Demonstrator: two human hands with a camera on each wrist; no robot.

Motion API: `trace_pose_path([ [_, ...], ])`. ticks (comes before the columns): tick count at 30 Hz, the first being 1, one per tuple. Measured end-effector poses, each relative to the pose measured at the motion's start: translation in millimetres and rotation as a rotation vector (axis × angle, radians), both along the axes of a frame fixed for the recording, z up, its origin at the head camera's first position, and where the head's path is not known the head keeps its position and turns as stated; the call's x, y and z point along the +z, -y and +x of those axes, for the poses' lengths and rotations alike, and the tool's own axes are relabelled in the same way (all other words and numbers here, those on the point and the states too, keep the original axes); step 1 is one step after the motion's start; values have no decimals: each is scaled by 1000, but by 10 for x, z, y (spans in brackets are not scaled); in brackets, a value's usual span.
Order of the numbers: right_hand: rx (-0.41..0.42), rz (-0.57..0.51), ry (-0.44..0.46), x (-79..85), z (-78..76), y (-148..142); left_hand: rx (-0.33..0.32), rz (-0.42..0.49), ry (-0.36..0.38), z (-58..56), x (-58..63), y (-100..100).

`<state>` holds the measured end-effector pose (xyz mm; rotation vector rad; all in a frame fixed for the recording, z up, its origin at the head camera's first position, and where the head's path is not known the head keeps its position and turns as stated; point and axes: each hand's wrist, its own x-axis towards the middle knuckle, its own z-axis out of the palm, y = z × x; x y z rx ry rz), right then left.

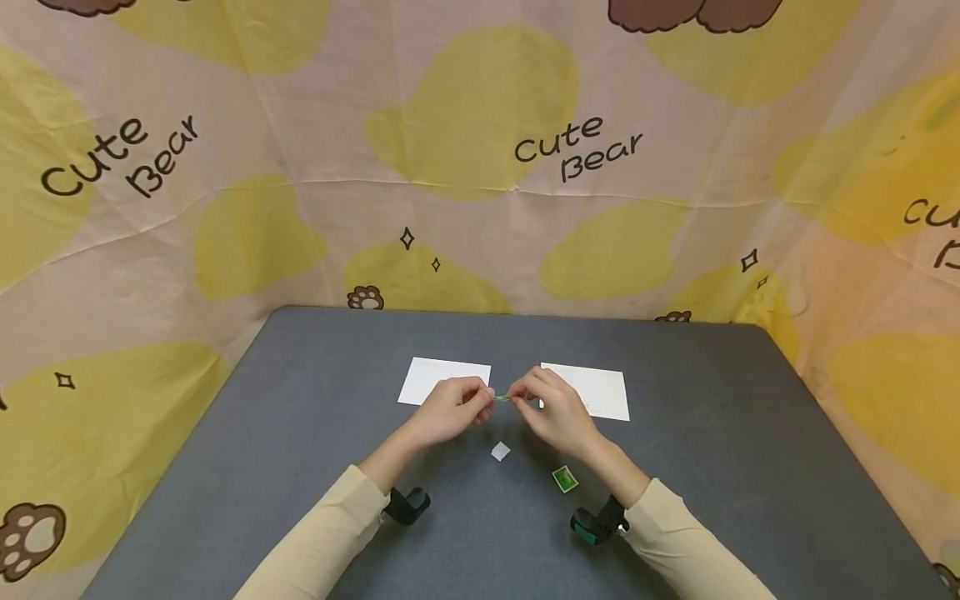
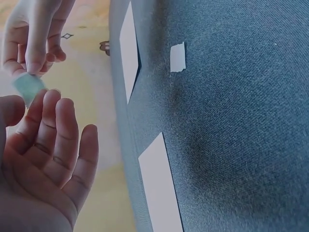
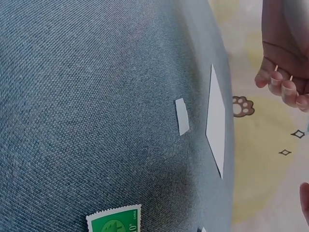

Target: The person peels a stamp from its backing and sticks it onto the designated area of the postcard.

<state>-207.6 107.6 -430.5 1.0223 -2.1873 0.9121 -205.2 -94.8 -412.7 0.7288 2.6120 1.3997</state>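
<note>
Between the fingertips of both hands is a small green stamp (image 2: 30, 88), seen edge-on in the head view and blurred in the left wrist view. My left hand (image 1: 450, 410) pinches one end of it with thumb and forefinger. The opposite end is pinched by my right hand (image 1: 553, 411), above the table. A second green stamp (image 1: 565, 479) with a toothed white border lies face up near the right wrist. A small white paper square (image 1: 500, 452) rests on the table below the hands.
Two white rectangular papers lie farther back, a left one (image 1: 438, 377) and a right one (image 1: 600, 390), each partly behind a hand. The grey table (image 1: 337, 367) ends at a patterned cloth (image 1: 465, 108). A black wrist camera (image 1: 408, 506) sits on the left wrist.
</note>
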Motion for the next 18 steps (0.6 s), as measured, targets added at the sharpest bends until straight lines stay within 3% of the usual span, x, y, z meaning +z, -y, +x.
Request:
trace_pose_path([
  [11,5,12,26,-16,0,-3,22,8,13,1,8,-7],
  [18,3,6,30,-28,2,2,84,8,-29,7,5,-31],
])
